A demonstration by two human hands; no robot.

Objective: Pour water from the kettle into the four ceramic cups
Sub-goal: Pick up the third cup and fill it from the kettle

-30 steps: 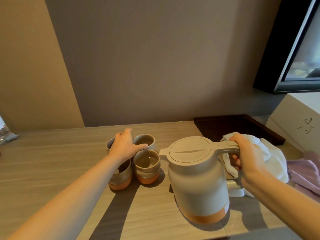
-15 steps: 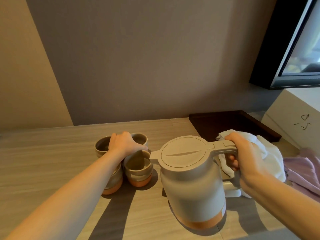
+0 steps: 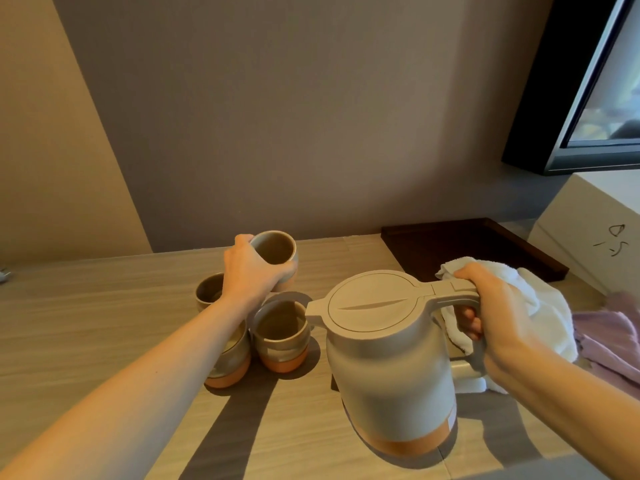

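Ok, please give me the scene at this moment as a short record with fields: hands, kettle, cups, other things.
left hand: grips the held cup, tilted, opening toward the camera
right hand: grips the kettle by its handle
kettle: upright, lid closed, spout toward the cups
on table: front right cup, front left cup partly under the left forearm, back left cup
right side: white towel, dark tray, purple cloth

There are four ceramic cups, one kettle and one table. One white towel, one purple cloth, one dark tray, one white box and one screen also show. Two hands appear: left hand, right hand.
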